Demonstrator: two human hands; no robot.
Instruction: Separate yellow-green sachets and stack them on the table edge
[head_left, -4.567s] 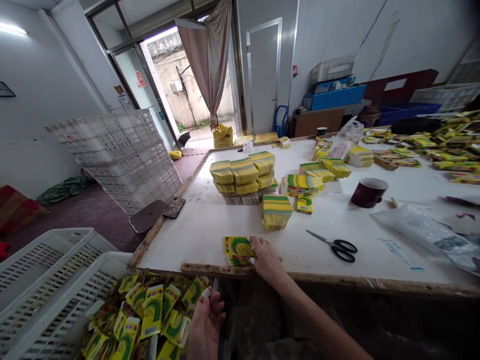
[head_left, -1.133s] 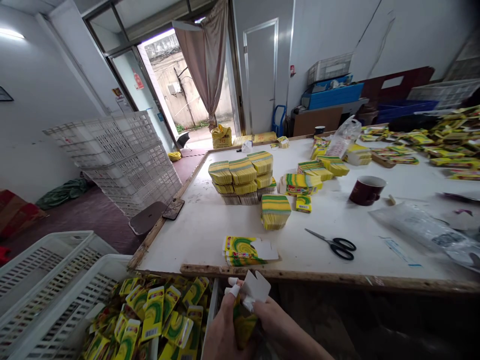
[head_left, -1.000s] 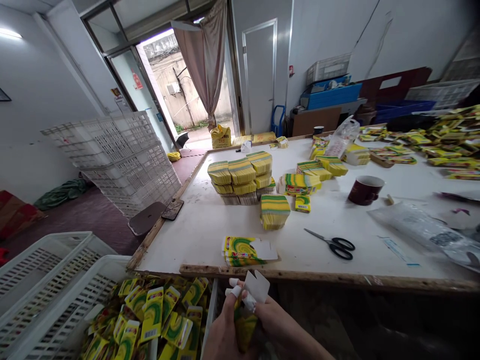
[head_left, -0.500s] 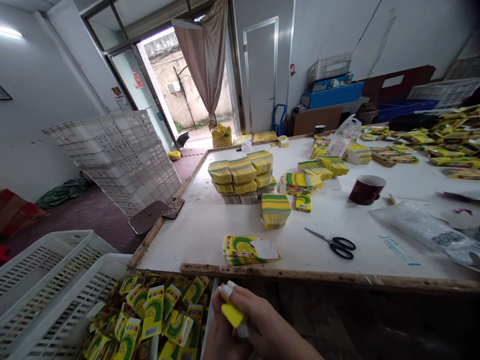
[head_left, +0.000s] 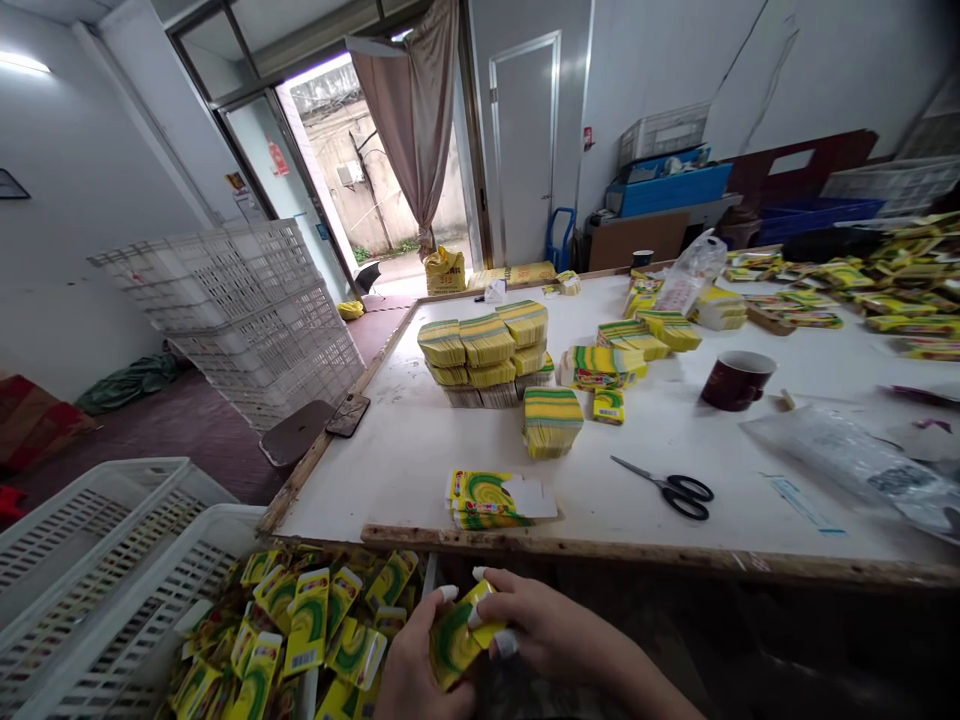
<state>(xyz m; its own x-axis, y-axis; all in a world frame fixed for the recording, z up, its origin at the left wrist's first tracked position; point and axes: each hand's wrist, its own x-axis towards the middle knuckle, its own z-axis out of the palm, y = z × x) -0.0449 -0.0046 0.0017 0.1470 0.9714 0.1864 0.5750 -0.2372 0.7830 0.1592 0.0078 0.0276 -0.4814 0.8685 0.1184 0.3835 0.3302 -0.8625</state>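
Observation:
Low in the head view, in front of the table edge, my left hand [head_left: 416, 660] is closed around a small yellow and green cardboard box [head_left: 451, 645]. My right hand [head_left: 532, 620] pinches the upper right end of the same box, with white covers on several fingertips. The box is tilted, its green swirl facing up. Just beyond, a short stack of flat printed boxes [head_left: 487, 498] lies by the wooden edge strip. To the left of my hands, a white crate [head_left: 217, 540] holds many similar yellow boxes [head_left: 306, 615].
On the white table [head_left: 420, 440] stand bundles of flattened boxes [head_left: 480, 345], one bundle [head_left: 553, 420] apart from them. Black-handled scissors [head_left: 679, 492], a dark mug [head_left: 739, 382], a plastic bag [head_left: 855, 465] and a phone [head_left: 348, 415] lie around. White crates [head_left: 247, 310] are stacked at left.
My hands have moved apart a little and turned the box, so its green swirled face now shows. The left hand has come more into view; the right still grips the box.

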